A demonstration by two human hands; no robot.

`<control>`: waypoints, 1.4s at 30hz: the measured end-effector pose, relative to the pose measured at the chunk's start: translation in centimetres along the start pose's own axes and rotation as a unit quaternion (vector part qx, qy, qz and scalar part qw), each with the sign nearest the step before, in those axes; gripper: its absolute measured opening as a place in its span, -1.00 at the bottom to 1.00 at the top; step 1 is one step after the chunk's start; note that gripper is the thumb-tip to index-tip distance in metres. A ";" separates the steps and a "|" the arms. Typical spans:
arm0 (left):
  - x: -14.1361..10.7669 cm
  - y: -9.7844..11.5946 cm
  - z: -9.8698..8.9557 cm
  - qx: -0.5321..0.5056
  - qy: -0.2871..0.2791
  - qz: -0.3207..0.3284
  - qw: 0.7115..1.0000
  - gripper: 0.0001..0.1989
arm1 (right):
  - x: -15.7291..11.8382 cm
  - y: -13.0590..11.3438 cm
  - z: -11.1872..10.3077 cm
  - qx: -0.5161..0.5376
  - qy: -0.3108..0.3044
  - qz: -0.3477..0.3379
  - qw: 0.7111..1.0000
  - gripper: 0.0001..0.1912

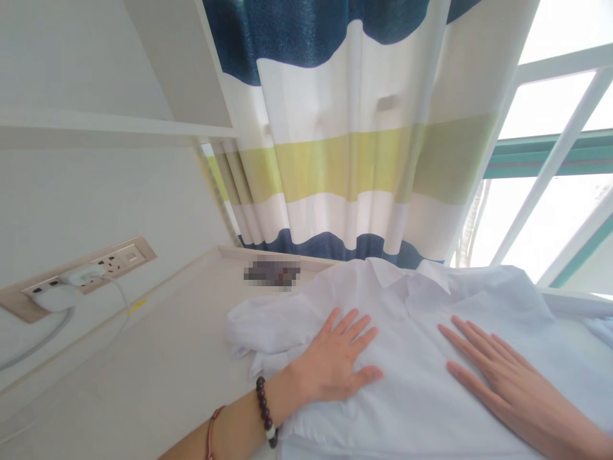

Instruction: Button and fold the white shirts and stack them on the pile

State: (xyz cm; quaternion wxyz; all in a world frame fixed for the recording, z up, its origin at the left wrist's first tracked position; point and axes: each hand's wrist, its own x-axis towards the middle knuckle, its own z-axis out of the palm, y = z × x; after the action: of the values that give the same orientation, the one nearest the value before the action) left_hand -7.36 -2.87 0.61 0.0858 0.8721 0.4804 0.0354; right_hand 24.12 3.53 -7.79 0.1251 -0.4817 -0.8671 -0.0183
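A white collared shirt [407, 383] is spread over the pale surface, its collar toward the curtain and one sleeve bunched at the left. My left hand [338, 361] lies on the left part of the shirt with its fingers spread, palm down. To the right, my right hand [502, 377] rests flat on the cloth, fingers stretched out and the thumb apart. Neither hand grips anything. A dark beaded bracelet [263, 409] circles my left wrist.
Plugs and cords hang from a wall socket strip [138, 249] at the left. A blurred dark item [272, 273] lies behind the shirt's left sleeve. A striped curtain [354, 160] hangs behind, beside a barred window [555, 153]. More pale fabric [601, 329] is at the right edge.
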 end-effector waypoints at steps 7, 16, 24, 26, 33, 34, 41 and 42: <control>-0.3 1.8 0.1 -0.038 -0.009 0.059 0.998 -0.31 | 0.3 -0.7 -1.2 0.012 -0.005 0.006 1.000 -0.31; -0.2 1.5 0.2 -0.023 -0.049 0.067 0.996 -0.35 | 0.5 -1.6 -2.7 0.021 -0.025 0.021 0.999 -0.33; 1.1 -0.3 -0.1 0.031 -0.050 0.019 0.998 -0.35 | 1.4 -2.4 -5.4 0.044 0.042 0.019 0.998 -0.41; 1.3 -0.5 0.2 0.037 -0.053 0.014 0.998 -0.35 | 1.6 -2.2 -5.3 0.035 0.016 0.023 0.999 -0.40; 1.1 0.3 0.4 0.035 -0.047 0.008 0.998 -0.39 | 1.6 -1.1 -3.8 0.022 -0.060 0.046 0.997 -0.35; 1.0 0.4 0.4 0.033 -0.048 0.008 0.998 -0.39 | 1.5 -1.1 -3.9 0.023 -0.060 0.044 0.997 -0.35; 0.8 0.6 -0.2 0.027 -0.075 0.001 0.997 -0.37 | 1.4 -1.7 -4.6 0.027 -0.076 0.044 0.996 -0.33; 0.8 0.6 -0.2 0.027 -0.078 -0.001 0.997 -0.36 | 1.4 -1.8 -4.6 0.026 -0.081 0.045 0.995 -0.33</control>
State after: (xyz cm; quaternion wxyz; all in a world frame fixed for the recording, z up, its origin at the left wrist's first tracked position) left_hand -6.49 -2.50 0.95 0.0996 0.8736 0.4740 -0.0461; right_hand 22.87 3.04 -2.81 0.0679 -0.5165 -0.8522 0.0490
